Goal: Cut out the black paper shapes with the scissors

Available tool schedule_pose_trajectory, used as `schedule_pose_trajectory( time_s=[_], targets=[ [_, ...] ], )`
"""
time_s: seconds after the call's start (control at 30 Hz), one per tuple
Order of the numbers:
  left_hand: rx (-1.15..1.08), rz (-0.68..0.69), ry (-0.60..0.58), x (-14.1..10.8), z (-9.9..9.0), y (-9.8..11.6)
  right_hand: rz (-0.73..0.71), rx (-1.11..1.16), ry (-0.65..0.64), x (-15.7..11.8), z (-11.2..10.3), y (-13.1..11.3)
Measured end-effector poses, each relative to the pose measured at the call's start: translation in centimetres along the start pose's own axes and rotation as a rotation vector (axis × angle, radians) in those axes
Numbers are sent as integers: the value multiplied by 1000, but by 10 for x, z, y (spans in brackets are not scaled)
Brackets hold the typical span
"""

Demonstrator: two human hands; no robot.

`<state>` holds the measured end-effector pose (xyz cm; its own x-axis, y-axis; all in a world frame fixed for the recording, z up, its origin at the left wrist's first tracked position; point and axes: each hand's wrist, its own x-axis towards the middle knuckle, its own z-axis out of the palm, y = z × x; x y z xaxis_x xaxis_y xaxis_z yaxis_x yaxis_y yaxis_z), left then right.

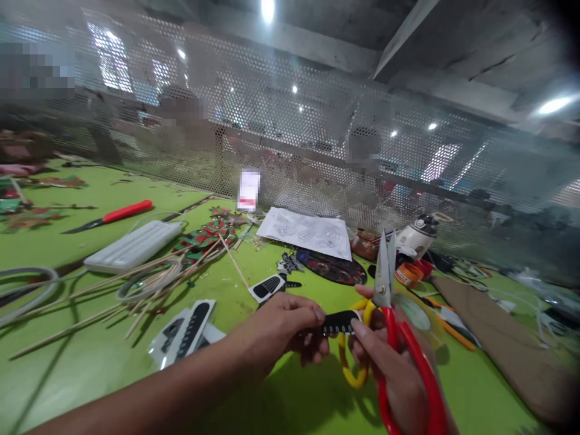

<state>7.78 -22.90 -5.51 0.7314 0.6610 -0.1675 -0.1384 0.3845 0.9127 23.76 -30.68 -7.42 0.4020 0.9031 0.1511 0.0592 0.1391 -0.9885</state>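
Observation:
My left hand pinches one end of a small black cut-out piece with white marks along its edge. The thumb of my right hand presses on the other end of that piece. Hooked in the same right hand are red-handled scissors, blades pointing up and slightly apart. A yellow loop hangs beside the red handles; I cannot tell whether it belongs to them. Below my left wrist, cut-outs on white backing lie on the green table. Another black-and-white cut-out lies beyond my left hand.
Thin wooden sticks, a white power strip and a red-handled knife lie to the left. Behind are a drawing sheet, a dark oval plate and a perforated screen. A brown board lies right.

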Motion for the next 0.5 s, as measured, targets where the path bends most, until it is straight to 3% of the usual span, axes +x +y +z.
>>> schedule_pose_trajectory(
  time_s=[0.3,0.5],
  targets=[
    [3,31,61,1,-1,2,-26,-136,15,0,2,-5],
    [20,26,34,1,-5,4,-27,-170,-8,-1,-1,-2]
  ],
)
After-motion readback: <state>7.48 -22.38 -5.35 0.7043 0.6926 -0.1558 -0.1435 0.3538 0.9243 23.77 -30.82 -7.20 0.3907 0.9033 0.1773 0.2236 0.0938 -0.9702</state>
